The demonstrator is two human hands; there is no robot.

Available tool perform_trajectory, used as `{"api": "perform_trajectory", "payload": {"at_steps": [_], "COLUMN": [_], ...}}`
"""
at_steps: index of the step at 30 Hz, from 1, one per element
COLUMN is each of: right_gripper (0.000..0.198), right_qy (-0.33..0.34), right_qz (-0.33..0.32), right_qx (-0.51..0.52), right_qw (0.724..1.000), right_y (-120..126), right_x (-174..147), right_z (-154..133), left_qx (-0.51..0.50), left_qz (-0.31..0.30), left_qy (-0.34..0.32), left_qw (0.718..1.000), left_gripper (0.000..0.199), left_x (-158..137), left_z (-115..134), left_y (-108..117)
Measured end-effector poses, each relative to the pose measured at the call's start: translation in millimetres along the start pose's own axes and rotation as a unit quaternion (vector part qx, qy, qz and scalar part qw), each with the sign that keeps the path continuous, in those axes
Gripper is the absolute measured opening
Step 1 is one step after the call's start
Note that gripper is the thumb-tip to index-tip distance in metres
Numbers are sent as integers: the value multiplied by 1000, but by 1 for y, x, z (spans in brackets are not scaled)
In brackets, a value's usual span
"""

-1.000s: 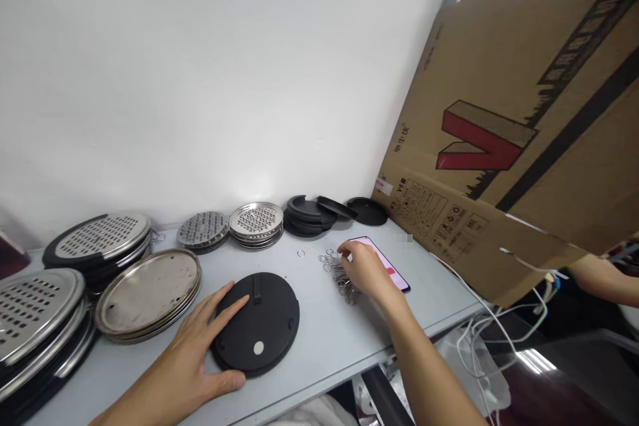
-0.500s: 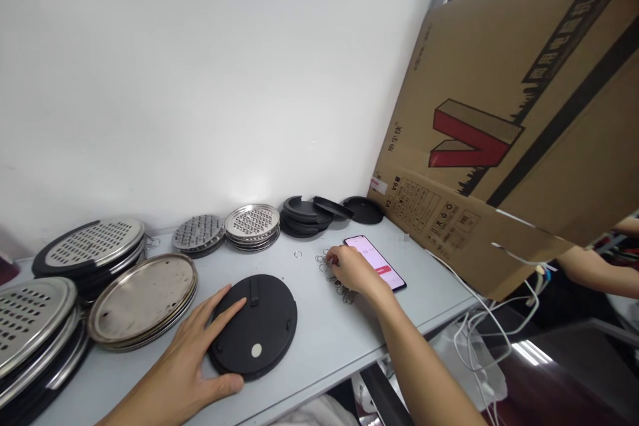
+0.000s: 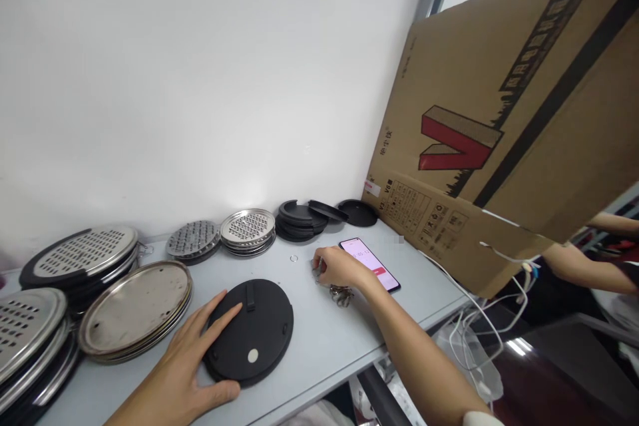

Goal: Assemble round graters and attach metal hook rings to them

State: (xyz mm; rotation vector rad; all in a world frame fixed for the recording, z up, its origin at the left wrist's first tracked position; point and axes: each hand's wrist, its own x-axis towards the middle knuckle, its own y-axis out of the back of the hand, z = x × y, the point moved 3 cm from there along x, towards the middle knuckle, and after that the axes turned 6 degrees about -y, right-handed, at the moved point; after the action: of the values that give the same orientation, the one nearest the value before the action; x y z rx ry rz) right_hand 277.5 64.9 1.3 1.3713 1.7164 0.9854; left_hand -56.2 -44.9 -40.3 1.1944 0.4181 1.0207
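A round black plastic disc [image 3: 272, 329] lies flat on the table, with a raised bar near its far edge and a pale round spot near its front. My left hand [image 3: 187, 353] rests against the disc's left side, fingers spread over the rim and thumb stretched along the near edge. My right hand [image 3: 335, 266] is beside the phone, its fingers pinched over small metal rings [image 3: 342, 296]; some rings show at the fingertips, others lie under the palm. One single ring [image 3: 294, 258] lies apart, to the left of that hand.
Round metal grater plates [image 3: 248, 226] and plain metal discs [image 3: 134, 309] are stacked along the left and back. Black round parts [image 3: 299, 216] sit near the wall. A lit phone [image 3: 372, 263] lies at right, before a large cardboard box [image 3: 464, 140] and white cables [image 3: 474, 326]. Another person's arm [image 3: 579, 266] shows far right.
My right hand has shifted slightly left across the pile, bunching the rings closer under it. My left hand stays on the disc. The view has turned a little.
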Motion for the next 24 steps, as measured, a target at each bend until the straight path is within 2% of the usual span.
{"api": "perform_trajectory", "payload": {"at_steps": [4, 6, 9, 12, 15, 18, 21, 24], "right_gripper": [29, 27, 23, 22, 20, 21, 23, 24], "right_qy": [17, 20, 11, -3, -4, -1, -2, -3], "right_qz": [10, 25, 63, 94, 106, 124, 145, 156], "right_qx": [66, 109, 185, 267, 342, 397, 438, 467], "right_qw": [998, 994, 981, 959, 934, 909, 887, 871], "right_y": [3, 8, 18, 22, 20, 18, 18, 19], "right_x": [-1, -2, -5, -6, -4, -2, 0, 0], "right_z": [5, 8, 15, 20, 22, 23, 23, 22], "left_qx": [-9, -9, -5, -29, -28, -23, -23, -27], "left_qz": [-14, -11, 3, -15, -83, -105, -113, -120], "left_qy": [5, 7, 4, -41, -110, -115, -105, -96], "left_qw": [1000, 1000, 1000, 999, 990, 988, 988, 988], "left_gripper": [89, 80, 56, 36, 27, 23, 16, 12], "left_x": [0, 8, 39, 92, 147, 190, 213, 220], "left_z": [5, 12, 31, 58, 84, 96, 97, 93], "left_y": [11, 23, 41, 45, 27, 0, -23, -36]}}
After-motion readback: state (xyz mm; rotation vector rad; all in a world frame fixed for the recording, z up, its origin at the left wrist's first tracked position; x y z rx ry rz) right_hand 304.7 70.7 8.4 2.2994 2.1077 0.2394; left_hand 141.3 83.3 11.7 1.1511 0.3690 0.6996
